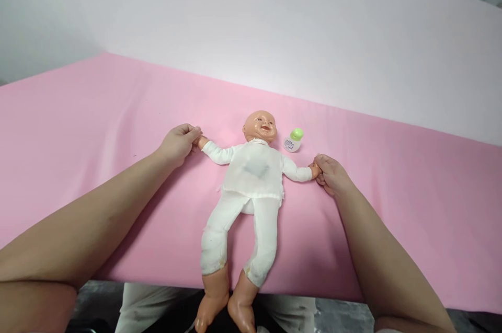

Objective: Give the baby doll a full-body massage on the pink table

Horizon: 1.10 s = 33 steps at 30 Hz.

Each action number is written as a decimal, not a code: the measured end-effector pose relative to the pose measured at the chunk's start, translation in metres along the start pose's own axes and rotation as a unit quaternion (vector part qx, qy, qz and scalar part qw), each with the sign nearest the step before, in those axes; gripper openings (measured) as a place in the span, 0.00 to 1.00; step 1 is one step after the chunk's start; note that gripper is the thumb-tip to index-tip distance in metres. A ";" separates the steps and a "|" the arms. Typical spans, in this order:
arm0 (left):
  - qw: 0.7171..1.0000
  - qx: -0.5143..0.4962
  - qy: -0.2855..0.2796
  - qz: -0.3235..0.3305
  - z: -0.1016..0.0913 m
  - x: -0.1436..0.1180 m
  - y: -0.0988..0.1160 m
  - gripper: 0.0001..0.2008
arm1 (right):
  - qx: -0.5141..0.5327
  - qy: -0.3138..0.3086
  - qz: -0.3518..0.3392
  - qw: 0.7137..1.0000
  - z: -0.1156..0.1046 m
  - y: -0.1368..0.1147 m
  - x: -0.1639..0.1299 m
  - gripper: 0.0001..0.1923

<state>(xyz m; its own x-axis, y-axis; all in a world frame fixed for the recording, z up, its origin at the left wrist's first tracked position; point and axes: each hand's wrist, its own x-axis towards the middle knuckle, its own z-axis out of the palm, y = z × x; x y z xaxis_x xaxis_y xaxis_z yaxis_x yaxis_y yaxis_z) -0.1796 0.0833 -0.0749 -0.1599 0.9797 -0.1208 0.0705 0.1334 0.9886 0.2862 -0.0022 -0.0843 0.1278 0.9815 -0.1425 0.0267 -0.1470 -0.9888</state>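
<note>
So the doll [251, 186] was lying flat on its back on the pink counter [98, 129], arms stretched straight out to the sides. The left hand [179, 144] was pinched shut around one tiny doll hand, and the right hand [331, 173] was gripping the other one the same way. Both grips were just fingertips on the little plastic hands, nothing on the body itself.

The legs worried me most. The doll's bare feet were hanging past the near edge of the counter, so only the torso and thighs were really supported. My guess is that any tug toward the person would have slid the whole thing off the edge, since the pink covering looked smooth. And with both arms held out that wide, pulling harder could have strained the cloth sleeves or the seams at the shoulders. The white outfit already looked a bit grubby at the knees and had a greyish patch on the chest.

Only container around was a small white bottle [293, 140] with a green cap, sitting just beside the doll's head, between it and the right hand. Cap was on, and I couldn't tell what was inside or how full it was. A swing of that doll arm could probably have knocked it over.
</note>
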 end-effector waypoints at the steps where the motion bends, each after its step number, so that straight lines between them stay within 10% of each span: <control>1: 1.000 -0.002 0.005 -0.003 0.000 0.001 0.000 0.11 | 0.003 0.006 0.001 1.000 0.000 0.001 0.001 0.26; 33: 1.000 -0.027 -0.003 -0.003 -0.003 -0.001 0.000 0.09 | 0.011 0.018 -0.007 1.000 0.001 0.008 0.002 0.27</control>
<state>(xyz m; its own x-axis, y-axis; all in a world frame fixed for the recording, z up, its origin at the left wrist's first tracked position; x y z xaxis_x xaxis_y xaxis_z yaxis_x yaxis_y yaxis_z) -0.1820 0.0822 -0.0742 -0.1536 0.9800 -0.1263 0.0172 0.1304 0.9913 0.2861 -0.0011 -0.0923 0.1638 0.9783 -0.1268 0.0077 -0.1298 -0.9915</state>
